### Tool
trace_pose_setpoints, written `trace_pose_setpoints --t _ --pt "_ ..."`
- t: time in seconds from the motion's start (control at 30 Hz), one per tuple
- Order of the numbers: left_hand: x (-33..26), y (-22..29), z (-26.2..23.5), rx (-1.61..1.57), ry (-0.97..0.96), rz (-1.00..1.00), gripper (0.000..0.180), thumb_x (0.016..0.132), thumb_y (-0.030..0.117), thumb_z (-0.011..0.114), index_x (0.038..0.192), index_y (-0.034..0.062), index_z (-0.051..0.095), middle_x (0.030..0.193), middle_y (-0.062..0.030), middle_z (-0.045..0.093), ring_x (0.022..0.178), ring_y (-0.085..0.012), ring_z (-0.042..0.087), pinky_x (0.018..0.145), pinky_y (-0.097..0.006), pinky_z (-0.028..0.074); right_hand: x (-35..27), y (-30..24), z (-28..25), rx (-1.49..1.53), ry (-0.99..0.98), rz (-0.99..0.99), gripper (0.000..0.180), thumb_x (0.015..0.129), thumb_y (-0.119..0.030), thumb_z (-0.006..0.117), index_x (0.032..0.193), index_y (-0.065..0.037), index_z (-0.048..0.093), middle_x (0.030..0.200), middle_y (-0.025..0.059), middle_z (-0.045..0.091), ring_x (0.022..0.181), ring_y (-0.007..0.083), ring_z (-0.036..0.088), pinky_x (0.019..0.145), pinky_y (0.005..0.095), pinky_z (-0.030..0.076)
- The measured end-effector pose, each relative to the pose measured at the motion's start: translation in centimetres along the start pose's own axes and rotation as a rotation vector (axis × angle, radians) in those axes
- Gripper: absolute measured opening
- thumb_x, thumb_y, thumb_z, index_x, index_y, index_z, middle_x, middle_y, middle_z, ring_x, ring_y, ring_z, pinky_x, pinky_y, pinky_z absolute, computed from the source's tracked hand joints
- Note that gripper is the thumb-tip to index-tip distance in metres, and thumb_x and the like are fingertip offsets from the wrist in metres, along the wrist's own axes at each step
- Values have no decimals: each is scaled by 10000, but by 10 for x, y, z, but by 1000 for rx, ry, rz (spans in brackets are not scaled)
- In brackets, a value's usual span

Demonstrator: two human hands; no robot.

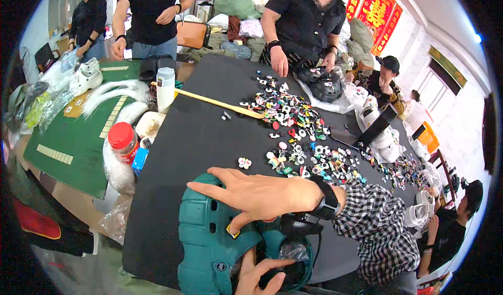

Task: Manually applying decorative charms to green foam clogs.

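A pair of teal clogs [196, 227] with vent holes lies at the front edge of the black table. My right hand [267, 193], in a checkered sleeve, reaches across the upper part of one clog with its fingers spread. Its thumb tip touches a small yellow-and-dark piece [232, 232] on the clog. From below comes my left hand [257, 280], fingers apart, one of them reaching into the clog's opening. Clear plastic [293, 250] shows inside the other clog. Just beyond my right hand lies a small white flower-like charm [244, 163].
Piles of colourful shoe charms [293, 114] cover the table's middle, with a wooden stick [220, 104] reaching them. To the left stand a red-lidded jar [122, 138] and a white bottle [165, 88]. White clogs [385, 143] line the right side. Several people stand or sit around.
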State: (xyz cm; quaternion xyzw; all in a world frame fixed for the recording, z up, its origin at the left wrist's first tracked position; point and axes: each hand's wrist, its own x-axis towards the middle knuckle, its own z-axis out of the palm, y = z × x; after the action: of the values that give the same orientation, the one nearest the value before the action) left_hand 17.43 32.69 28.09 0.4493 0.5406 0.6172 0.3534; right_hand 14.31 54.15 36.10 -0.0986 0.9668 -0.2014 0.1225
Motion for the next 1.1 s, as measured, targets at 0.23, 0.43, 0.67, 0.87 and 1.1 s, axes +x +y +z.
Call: trace_pose_setpoints --t 0.23,0.43,0.67,0.87,1.1 --pt "2 3 5 -126 83 -42 322 942 153 563 1233 17 579 1137 -124 611 980 -272 546 970 -384 331 -12 -20 -13 -209 282 -217 566 711 -189 774 1177 -80 472 1194 160 475 1140 373 503 871 481 444" --pt "6 6 1 -129 19 -17 351 943 128 546 1277 21 546 1231 -128 593 1114 -285 537 1012 -389 309 -20 -22 -6 95 51 -163 182 834 -61 607 971 -50 487 928 123 534 862 350 605 678 444 480" --pt "3 6 -1 -196 36 -15 361 940 115 542 1289 21 536 1261 -130 584 1173 -279 525 1069 -413 254 -14 -9 -10 220 24 -307 189 844 -39 651 965 -34 506 892 99 534 798 300 593 654 394 481" --pt "3 6 -3 -127 -17 -4 357 926 108 549 1277 47 551 1253 -114 591 1173 -266 528 1108 -476 176 -16 -19 -15 343 6 -111 161 814 -39 646 888 -21 505 821 144 543 808 372 583 691 431 459" --pt "5 5 -5 -148 -47 -24 378 921 102 546 1297 73 539 1248 -93 598 1180 -257 530 1117 -532 112 -10 -32 -12 150 7 25 140 803 -64 648 885 -18 544 838 147 571 806 371 603 694 445 479"
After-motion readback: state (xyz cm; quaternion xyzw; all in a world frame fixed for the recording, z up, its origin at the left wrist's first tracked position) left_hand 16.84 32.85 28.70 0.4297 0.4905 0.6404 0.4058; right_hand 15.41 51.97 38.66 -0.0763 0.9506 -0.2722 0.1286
